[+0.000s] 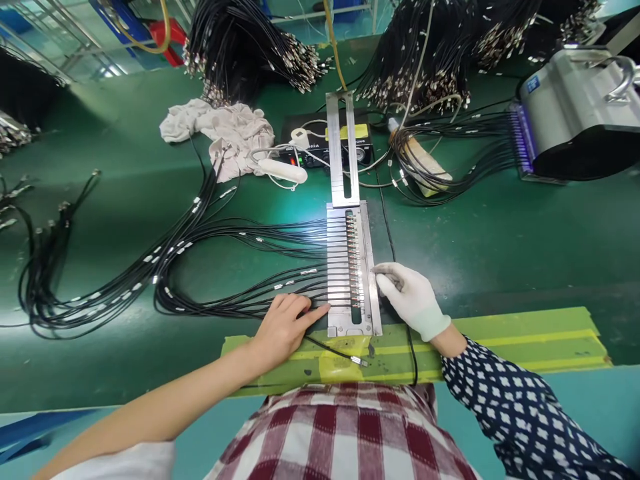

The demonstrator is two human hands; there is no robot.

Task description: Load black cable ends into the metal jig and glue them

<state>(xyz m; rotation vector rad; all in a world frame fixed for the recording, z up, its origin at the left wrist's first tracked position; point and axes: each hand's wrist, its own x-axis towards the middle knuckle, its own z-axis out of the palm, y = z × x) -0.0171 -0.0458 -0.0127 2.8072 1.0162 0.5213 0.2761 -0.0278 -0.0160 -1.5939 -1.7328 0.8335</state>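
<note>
A metal comb-like fixture (367, 267) lies on the green mat in front of me, with several thin black cables (280, 240) laid side by side in its slots. My bare left hand (283, 327) rests on the cables at the fixture's lower left, its index finger stretched out onto the lowest slots. My right hand (410, 297), in a white glove, sits at the fixture's right edge with its fingers curled in a pinch against the rail; what it holds, if anything, is hidden. A loose cable end with a metal tip (357, 361) lies on the yellow-green strip (525, 333).
A long metal bar (343, 147) extends from the fixture's far end over a black control box (365, 150). A white cloth (225, 130) lies left of it. Big bundles of black cables (240, 47) fill the far side. A grey machine (575, 113) stands far right.
</note>
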